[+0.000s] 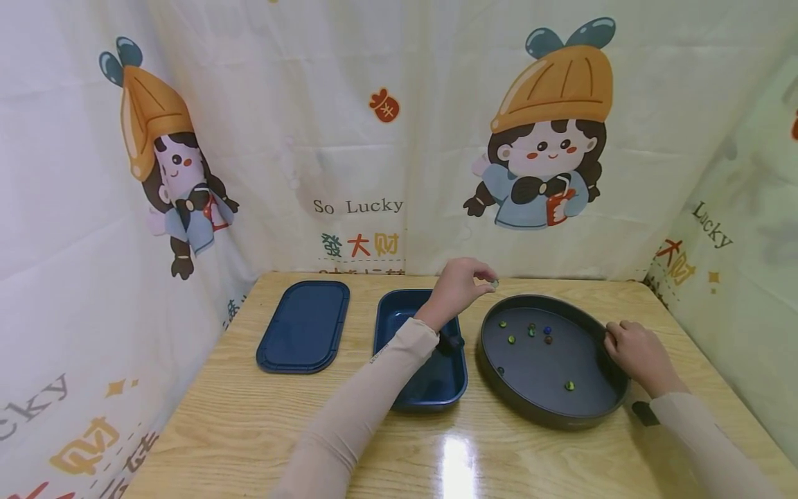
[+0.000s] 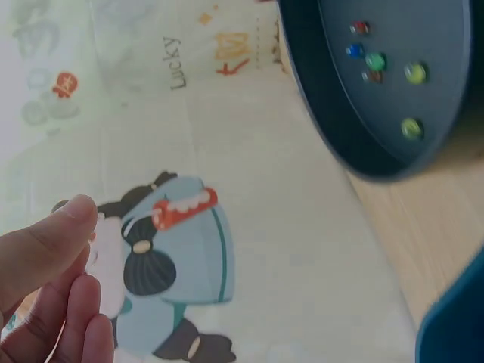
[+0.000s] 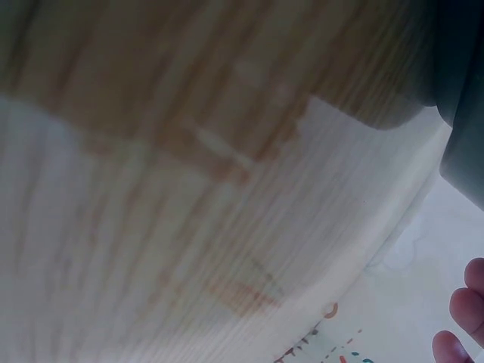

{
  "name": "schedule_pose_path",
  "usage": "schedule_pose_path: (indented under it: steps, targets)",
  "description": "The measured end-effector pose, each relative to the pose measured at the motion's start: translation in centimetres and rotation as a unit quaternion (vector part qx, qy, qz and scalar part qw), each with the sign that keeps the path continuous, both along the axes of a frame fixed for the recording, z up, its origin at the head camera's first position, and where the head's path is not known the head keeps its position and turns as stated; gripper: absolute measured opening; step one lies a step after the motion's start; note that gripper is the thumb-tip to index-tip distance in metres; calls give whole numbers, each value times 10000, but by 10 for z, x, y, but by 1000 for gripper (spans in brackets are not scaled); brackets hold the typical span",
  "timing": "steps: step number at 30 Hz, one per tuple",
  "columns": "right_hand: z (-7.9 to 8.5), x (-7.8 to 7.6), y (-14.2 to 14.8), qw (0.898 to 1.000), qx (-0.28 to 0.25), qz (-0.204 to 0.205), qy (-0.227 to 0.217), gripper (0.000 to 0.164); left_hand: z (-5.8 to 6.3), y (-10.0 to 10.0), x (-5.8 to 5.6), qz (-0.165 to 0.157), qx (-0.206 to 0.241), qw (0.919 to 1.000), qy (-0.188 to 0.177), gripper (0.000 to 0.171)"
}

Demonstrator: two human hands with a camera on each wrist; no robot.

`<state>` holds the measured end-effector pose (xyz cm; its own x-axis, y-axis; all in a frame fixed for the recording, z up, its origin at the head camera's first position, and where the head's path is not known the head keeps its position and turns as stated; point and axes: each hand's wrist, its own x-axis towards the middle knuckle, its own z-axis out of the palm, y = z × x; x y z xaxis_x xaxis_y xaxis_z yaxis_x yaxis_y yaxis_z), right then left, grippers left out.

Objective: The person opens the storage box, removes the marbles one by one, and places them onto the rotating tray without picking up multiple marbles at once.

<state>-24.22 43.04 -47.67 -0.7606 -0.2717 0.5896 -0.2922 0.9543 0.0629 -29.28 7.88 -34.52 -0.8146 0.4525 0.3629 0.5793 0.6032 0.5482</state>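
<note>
My left hand is raised over the far end of the blue baking pan, pinching a small glass marble between thumb and fingertips. In the left wrist view the left hand hides most of that marble. The round dark pan holds several marbles, among them a green one, a blue one and a brown one. At the pan's right side my right hand grips the rim with curled fingers. Only its fingertips show at the edge of the right wrist view.
The rectangular blue baking pan stands left of the round pan, partly covered by my left forearm. Farther left lies a flat blue lid. Everything is on a wooden table, with a printed curtain hanging behind and at both sides.
</note>
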Motion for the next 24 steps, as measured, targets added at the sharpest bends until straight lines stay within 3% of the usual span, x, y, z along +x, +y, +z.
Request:
schedule_pose_path:
  steps: [8, 18, 24]
  targets:
    - [4, 2, -2, 9999, -14, -22, -157, 16, -7, 35, 5, -248, 49, 9996, -83, 15]
    - [5, 4, -3, 10000, 0, 54, 0, 19, -28, 78, 12, -680, 93, 9944, -806, 15]
    - [4, 4, -3, 9998, 15, 142, 105, 19, -43, 93, 12, -692, 63, 9902, -1212, 13]
